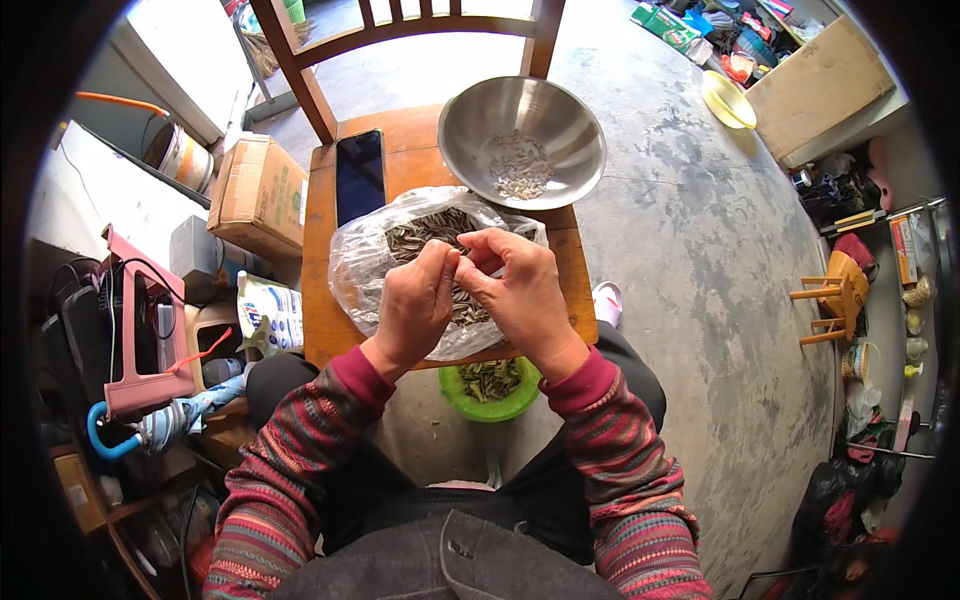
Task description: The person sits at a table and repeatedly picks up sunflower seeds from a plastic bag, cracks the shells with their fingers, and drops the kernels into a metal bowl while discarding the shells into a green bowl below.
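Observation:
My left hand [418, 304] and my right hand [519, 283] meet fingertip to fingertip above a clear plastic bag [358, 264]. Both pinch at a tiny pale piece, seemingly a seed, mostly covered by the fingers. Striped dark sunflower seeds [427, 231] lie in the opened bag on the wooden chair's seat [412, 142]. Behind the bag, a stainless steel bowl [469, 127] holds pale shelled kernels [521, 166]. Below the seat's front edge, between my legs, a bright green basin [487, 411] contains seed hulls [491, 379].
A smartphone [360, 176] lies on the seat at left, near the chair's backrest [412, 34]. Left of the chair are a cardboard box [259, 199], a white printed bag [271, 311] and a folded umbrella [169, 426]. Rightward stand a small wooden stool [840, 296] and a yellow basin [727, 101].

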`<state>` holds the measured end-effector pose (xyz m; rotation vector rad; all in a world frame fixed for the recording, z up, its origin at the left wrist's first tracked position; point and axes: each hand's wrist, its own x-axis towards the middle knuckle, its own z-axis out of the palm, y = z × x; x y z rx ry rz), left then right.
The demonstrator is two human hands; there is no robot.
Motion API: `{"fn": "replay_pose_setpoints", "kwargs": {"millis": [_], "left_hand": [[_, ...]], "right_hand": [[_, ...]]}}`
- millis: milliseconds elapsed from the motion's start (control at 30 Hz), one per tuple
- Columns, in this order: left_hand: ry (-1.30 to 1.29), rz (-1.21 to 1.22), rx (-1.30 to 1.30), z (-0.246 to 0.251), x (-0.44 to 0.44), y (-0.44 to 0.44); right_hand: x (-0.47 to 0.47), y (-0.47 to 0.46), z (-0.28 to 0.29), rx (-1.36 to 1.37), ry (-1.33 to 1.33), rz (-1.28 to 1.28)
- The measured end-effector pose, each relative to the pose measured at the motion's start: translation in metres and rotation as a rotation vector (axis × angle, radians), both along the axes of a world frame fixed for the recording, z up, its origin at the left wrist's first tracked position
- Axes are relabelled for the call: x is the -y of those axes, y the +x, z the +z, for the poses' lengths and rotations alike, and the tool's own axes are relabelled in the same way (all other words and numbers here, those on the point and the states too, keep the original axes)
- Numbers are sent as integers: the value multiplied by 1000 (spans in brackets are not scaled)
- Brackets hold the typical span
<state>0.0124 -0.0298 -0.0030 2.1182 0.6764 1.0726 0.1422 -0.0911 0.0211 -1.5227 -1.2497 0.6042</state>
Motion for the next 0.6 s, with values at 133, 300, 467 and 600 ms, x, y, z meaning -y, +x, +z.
{"fn": "replay_pose_setpoints", "kwargs": {"millis": [133, 300, 467, 600], "left_hand": [[30, 7, -2, -2, -1, -1], [28, 22, 21, 0, -2, -1], [-283, -44, 90, 4, -2, -4], [-714, -239, 191, 6, -5, -7]], "right_hand": [[-1, 0, 3, -182, -48, 14], [-4, 10, -7, -669, -125, 132], [-4, 16, -9, -929, -132, 204], [-4, 20, -6, -1005, -148, 223]]}}
